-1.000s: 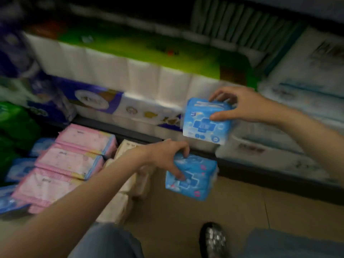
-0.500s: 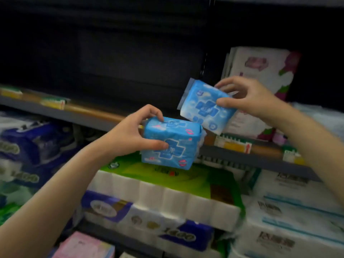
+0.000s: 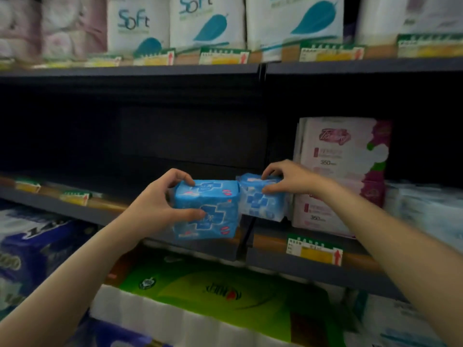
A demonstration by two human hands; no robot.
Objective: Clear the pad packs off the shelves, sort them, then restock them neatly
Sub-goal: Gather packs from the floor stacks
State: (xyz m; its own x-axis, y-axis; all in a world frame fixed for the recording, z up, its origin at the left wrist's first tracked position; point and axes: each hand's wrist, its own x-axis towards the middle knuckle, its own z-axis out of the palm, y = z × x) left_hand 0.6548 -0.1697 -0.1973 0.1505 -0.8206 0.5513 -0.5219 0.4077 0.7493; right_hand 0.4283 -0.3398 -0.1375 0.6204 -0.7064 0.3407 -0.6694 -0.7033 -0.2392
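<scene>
Pad packs in blue wrappers were held at the middle shelf, one in each hand. The left hand gripped the darker blue pad pack, fingers curled over its top and thumb pressed on its front face, in front of the shelf edge. The right hand pinched the paler blue pad pack between fingers on top and thumb on the front; it sat just beside the upright pink-and-white pad packs. The two blue packs touched side by side. White "Soft" packs stood on the upper shelf. A green-topped tissue bundle lay below.
</scene>
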